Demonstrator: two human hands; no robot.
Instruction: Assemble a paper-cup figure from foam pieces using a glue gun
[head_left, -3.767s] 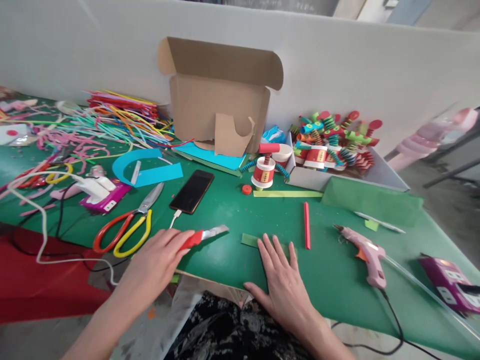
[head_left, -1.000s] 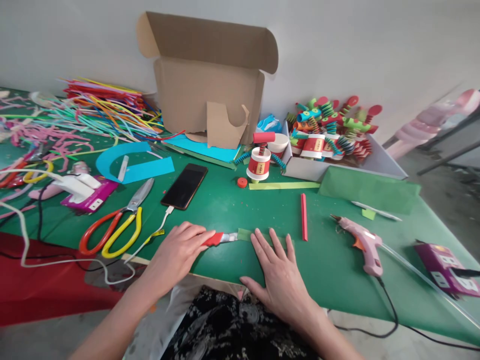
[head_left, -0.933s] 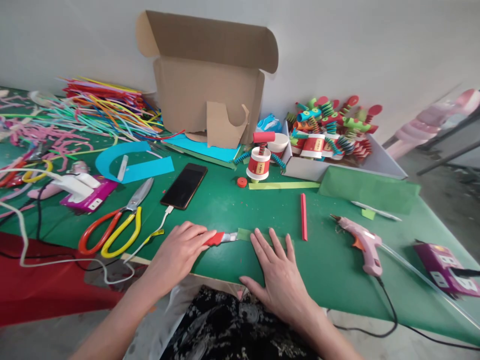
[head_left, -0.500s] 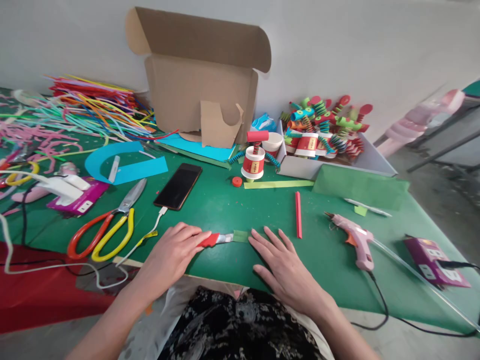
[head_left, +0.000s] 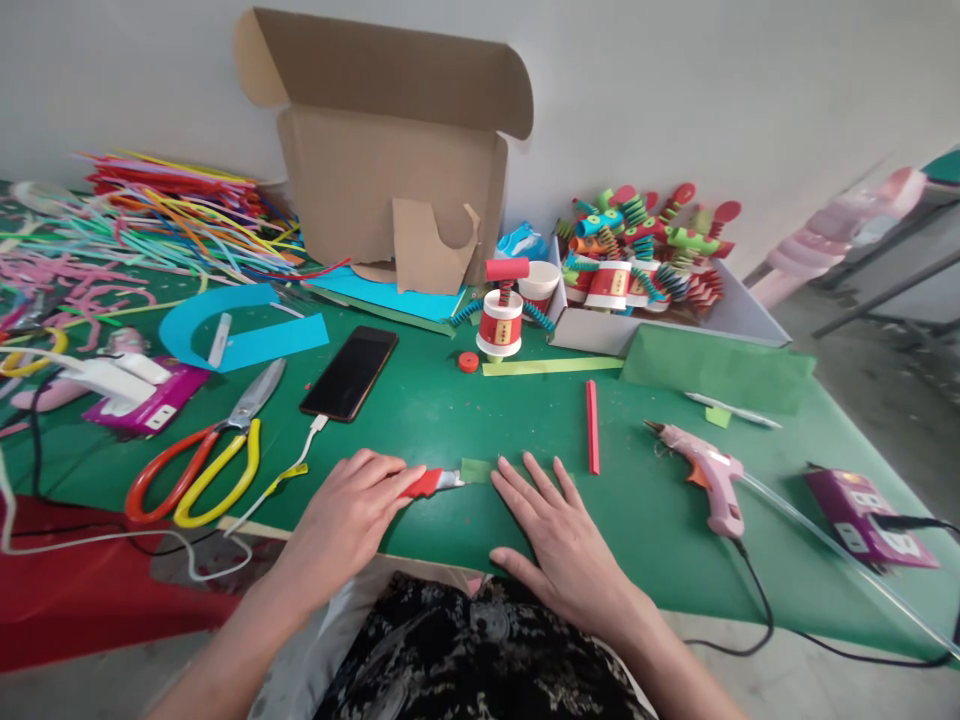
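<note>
My left hand (head_left: pixel 358 510) is closed around a red utility knife (head_left: pixel 425 484), its metal end pointing right. That tip lies at the left end of a small green paper strip (head_left: pixel 476 470). Flat on the strip's right part rests my right hand (head_left: pixel 551 515), fingers spread, hiding some of it. A folded red paper strip (head_left: pixel 593 428) lies just beyond the right hand. Farther back stands a paper-cup figure (head_left: pixel 500 322) with a red tube on top and blue folded arms. Beside it are a small red disc (head_left: pixel 468 362) and a light green strip (head_left: pixel 551 368).
Scissors (head_left: pixel 251 400) and a phone (head_left: pixel 350 373) on a cable lie to the left. A pink glue gun (head_left: pixel 701 470) and a purple power socket (head_left: pixel 862 515) are at right. Behind stand an open cardboard box (head_left: pixel 390 180) and a box (head_left: pixel 592 332) of similar figures.
The knife tip has shifted from above the strip's left side to its lower left corner. My right hand stays pressed on the strip. The whole view has moved slightly.
</note>
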